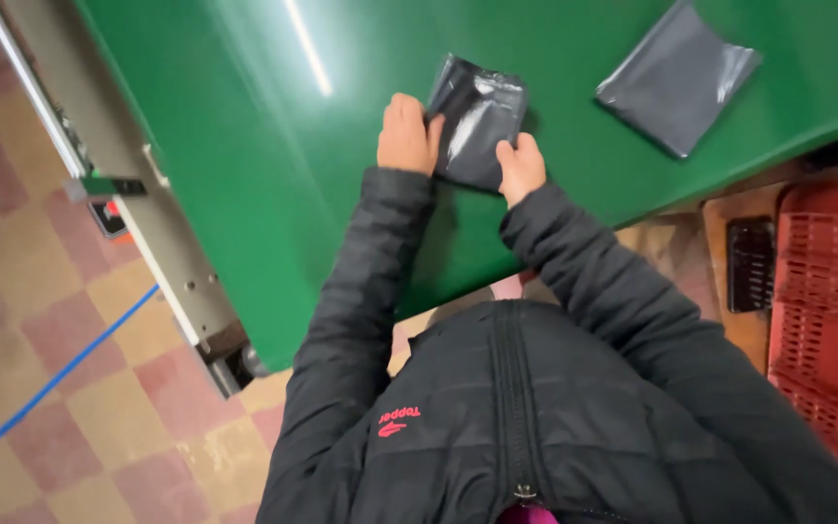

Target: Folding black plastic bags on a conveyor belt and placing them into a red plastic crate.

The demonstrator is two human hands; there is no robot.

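Centrally, near the top of the frame, both hands grip a small folded dark plastic bag point(475, 118) on the green tabletop point(273, 165): left hand point(407, 136) pinches its left edge, right hand point(521, 167) its lower right corner. Another dark bag point(676, 76) lies upper right.

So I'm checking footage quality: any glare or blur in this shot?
Head view: a bright streak of lamp glare crosses the green table; sheen whitens the dark plastic bag between left hand and right hand; the floor at the edge looks soft and stretched.
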